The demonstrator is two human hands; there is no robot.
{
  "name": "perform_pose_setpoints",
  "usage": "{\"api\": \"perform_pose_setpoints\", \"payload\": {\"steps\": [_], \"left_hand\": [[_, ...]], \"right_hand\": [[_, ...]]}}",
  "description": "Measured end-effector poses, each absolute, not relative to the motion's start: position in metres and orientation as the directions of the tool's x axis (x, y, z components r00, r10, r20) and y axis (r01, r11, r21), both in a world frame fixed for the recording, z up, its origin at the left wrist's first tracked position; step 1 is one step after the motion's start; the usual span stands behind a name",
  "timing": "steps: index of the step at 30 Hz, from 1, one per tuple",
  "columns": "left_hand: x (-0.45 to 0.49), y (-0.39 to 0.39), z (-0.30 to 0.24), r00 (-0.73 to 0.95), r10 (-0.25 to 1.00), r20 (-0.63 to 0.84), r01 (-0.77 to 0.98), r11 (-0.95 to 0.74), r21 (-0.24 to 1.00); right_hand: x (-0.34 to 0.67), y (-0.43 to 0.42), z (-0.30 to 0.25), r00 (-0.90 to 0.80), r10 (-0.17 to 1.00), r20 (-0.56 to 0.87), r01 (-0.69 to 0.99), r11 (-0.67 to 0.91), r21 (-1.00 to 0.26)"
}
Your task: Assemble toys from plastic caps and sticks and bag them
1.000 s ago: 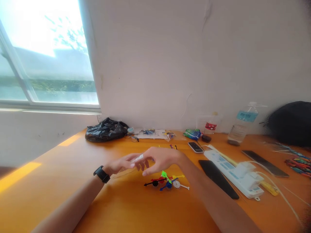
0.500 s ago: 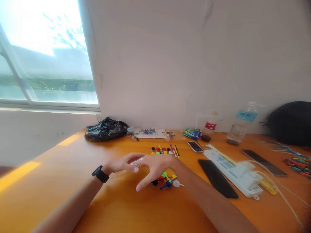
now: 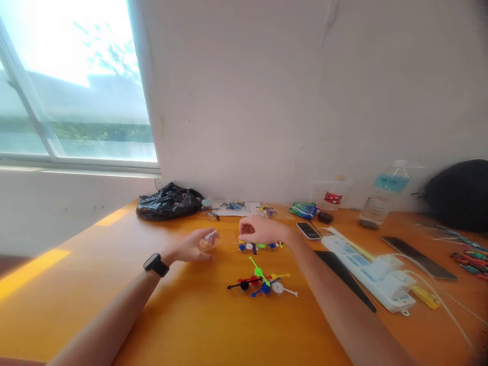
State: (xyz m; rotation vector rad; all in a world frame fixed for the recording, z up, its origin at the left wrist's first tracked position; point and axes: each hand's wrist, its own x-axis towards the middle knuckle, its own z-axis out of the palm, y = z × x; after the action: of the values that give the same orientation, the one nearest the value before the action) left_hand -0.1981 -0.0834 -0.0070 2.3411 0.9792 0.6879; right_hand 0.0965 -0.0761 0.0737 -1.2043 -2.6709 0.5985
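Observation:
My left hand [image 3: 192, 246], a dark watch on its wrist, holds a small clear plastic piece [image 3: 210, 241] between thumb and fingers, just above the table. Further right, my right hand [image 3: 261, 230] reaches over small coloured round parts [image 3: 249, 246] with its fingertips pinched together. Whatever lies between those fingertips is hidden. The hand also covers most of the coloured parts. Nearer to me lies a cluster of arrow spinners: a black one [image 3: 244, 285], a green one [image 3: 258, 273], a blue one [image 3: 266, 288] and a white one [image 3: 278, 288], with red and yellow ones among them.
A black plastic bag [image 3: 170, 202], glasses [image 3: 212, 216] and a paper sheet [image 3: 249, 207] lie at the back. To the right are a phone [image 3: 308, 231], a white power strip [image 3: 360, 267] with cables, a dark flat object [image 3: 345, 277] and a large bottle [image 3: 377, 201].
My right hand has moved away from the left, up and over the coloured parts, and its fingers have closed. The clear piece stays in my left hand. The spinners are now uncovered.

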Motion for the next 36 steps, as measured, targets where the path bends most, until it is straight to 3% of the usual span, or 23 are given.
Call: {"api": "perform_pose_setpoints", "payload": {"steps": [5,8,12,27,32,36], "left_hand": [[-0.193,-0.079,-0.025,0.556,0.737,0.384,0.553,-0.673,0.49],[-0.187,-0.08,-0.032,0.544,0.721,0.429,0.543,-0.692,0.476],[-0.181,-0.082,-0.034,0.543,0.696,0.47,0.528,-0.718,0.454],[-0.188,-0.076,-0.033,0.451,0.703,0.55,0.591,-0.697,0.406],[-0.188,-0.076,-0.033,0.463,0.7,0.544,0.611,-0.697,0.376],[-0.184,-0.079,-0.033,0.462,0.684,0.565,0.612,-0.707,0.354]], "right_hand": [[0.103,-0.067,0.061,-0.602,0.586,-0.543,0.791,0.531,-0.303],[0.091,-0.07,0.053,-0.627,0.481,-0.613,0.748,0.593,-0.299],[0.075,-0.074,0.042,-0.634,0.423,-0.647,0.726,0.614,-0.309],[0.095,-0.06,0.052,-0.812,0.423,-0.402,0.581,0.65,-0.49],[0.112,-0.067,0.081,-0.79,0.506,-0.347,0.613,0.625,-0.484],[0.123,-0.075,0.101,-0.761,0.636,-0.125,0.6,0.619,-0.506]]}}
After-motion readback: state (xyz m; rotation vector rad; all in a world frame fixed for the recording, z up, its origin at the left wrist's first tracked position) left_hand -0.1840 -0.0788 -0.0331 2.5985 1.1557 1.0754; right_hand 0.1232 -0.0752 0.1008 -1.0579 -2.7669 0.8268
